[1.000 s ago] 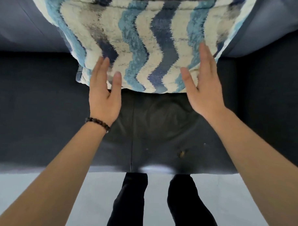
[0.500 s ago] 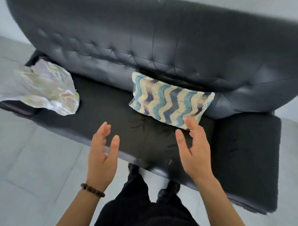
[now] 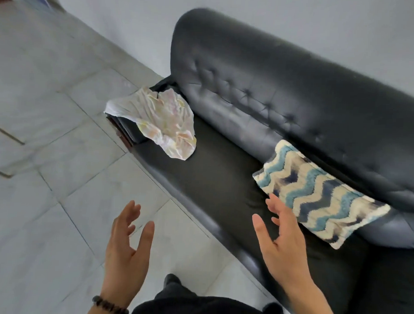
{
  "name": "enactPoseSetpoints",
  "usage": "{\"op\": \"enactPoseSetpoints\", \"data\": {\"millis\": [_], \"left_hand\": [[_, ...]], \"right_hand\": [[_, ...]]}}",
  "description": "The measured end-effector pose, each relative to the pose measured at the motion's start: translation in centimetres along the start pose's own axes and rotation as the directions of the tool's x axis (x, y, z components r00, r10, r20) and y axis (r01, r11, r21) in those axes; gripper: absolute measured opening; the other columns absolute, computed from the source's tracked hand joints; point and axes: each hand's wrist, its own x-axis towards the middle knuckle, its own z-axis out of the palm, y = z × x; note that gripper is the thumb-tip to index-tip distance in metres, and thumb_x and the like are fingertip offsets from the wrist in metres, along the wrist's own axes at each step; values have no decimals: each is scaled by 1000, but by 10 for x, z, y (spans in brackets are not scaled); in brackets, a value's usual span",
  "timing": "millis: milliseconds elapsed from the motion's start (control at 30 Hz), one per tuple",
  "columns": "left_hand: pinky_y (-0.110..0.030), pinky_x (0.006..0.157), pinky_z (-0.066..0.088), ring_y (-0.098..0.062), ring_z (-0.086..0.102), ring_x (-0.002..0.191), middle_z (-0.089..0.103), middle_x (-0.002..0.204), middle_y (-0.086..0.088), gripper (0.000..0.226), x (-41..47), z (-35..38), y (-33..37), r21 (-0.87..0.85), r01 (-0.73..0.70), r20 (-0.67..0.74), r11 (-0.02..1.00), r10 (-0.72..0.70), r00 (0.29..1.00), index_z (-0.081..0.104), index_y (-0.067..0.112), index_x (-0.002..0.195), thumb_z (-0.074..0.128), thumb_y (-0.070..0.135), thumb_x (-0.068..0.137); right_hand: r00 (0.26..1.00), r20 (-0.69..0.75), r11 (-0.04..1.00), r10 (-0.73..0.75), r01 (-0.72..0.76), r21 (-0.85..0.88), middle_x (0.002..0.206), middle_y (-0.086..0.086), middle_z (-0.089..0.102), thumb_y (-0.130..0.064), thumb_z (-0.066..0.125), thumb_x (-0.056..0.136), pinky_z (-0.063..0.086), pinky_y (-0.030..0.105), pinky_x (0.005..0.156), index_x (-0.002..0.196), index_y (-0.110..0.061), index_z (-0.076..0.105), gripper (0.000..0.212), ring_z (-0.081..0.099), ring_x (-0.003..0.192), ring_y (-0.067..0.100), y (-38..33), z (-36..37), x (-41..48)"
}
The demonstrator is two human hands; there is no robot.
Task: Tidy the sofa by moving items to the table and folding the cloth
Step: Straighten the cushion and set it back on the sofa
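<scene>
Withdrawn from the blue-and-cream zigzag cushion (image 3: 317, 193) on the partly cropped black leather sofa (image 3: 274, 88), left hand (image 3: 125, 250) and right hand (image 3: 282, 246) are held spread, released.

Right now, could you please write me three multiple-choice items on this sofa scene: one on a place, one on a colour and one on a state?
1. Where does the crumpled cloth lie?
A. On the floor tiles
B. At one end of the sofa seat
C. Over the backrest

2. Which colours are the cushion stripes?
A. Red and yellow
B. Blue and cream
C. Green and orange

3. How are the left hand and right hand?
A. Both open, holding nothing
B. Both gripping a remote
C. Both clenched in fists

Answers:
1 B: the cloth rests on the dark seat at its end, partly hanging over the edge.
2 B: wavy blue bands run across a cream ground.
3 A: the fingers of both are spread and curl round nothing.
</scene>
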Motion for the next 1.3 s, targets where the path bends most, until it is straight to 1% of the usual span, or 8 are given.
{"op": "enactPoseSetpoints", "data": {"millis": [200,433,667,800,933,1100,1233,1300], "left_hand": [[-33,97,46,-3,53,118,55,128,13,58,84,-98,-48,-87,65,-128,994,-75,989,41,28,139,53,43,85],[-30,95,46,2,52,117,53,127,23,51,179,-169,-92,-86,104,-194,991,-119,974,40,34,138,55,39,89],[-28,91,47,1,52,117,51,130,17,57,299,-226,-141,-53,194,-325,980,-200,924,38,35,138,56,43,84],[-25,90,46,2,52,119,50,129,18,59,359,-291,-150,-31,262,-457,965,-247,854,37,33,139,57,41,84],[-31,93,48,-3,54,118,53,128,10,57,407,-354,-163,-70,313,-633,947,-284,720,40,26,138,58,35,85],[-29,91,47,-3,54,118,55,127,7,53,450,-410,-203,-183,348,-762,919,-356,540,41,27,137,57,34,86],[-29,90,48,-4,54,117,55,127,7,55,495,-458,-259,-245,359,-799,901,-397,452,42,23,137,57,34,86],[-31,91,49,-6,55,117,55,125,6,53,526,-495,-289,-284,351,-798,892,-423,428,43,23,136,58,30,86]], "right_hand": [[976,186,989,-114,129,-72,136,-24,47,-56,52,91,43,24,99,145,-38,34,59,46,128,-2,-89,117,37],[940,295,981,-172,189,-32,139,-24,44,-57,52,93,41,23,101,147,-36,34,61,43,131,-3,-158,228,89],[861,461,976,-214,213,55,140,-25,42,-59,56,89,43,25,100,146,-39,32,65,43,131,-1,-208,385,188],[739,601,948,-304,300,110,143,-18,41,-62,53,90,43,30,104,146,-42,27,65,40,133,-1,-280,479,254],[567,708,883,-421,435,177,142,-17,40,-58,52,92,47,37,104,146,-37,29,62,44,131,4,-369,577,305],[338,792,784,-508,562,263,137,-25,37,-59,51,93,43,28,103,148,-37,28,63,39,127,-6,-456,694,327],[245,823,747,-513,599,287,136,-27,38,-61,50,91,45,32,104,148,-37,29,65,41,128,-3,-510,794,329],[248,828,755,-503,592,282,135,-25,39,-56,54,91,46,34,106,148,-36,30,64,42,128,-4,-542,846,329]]}}
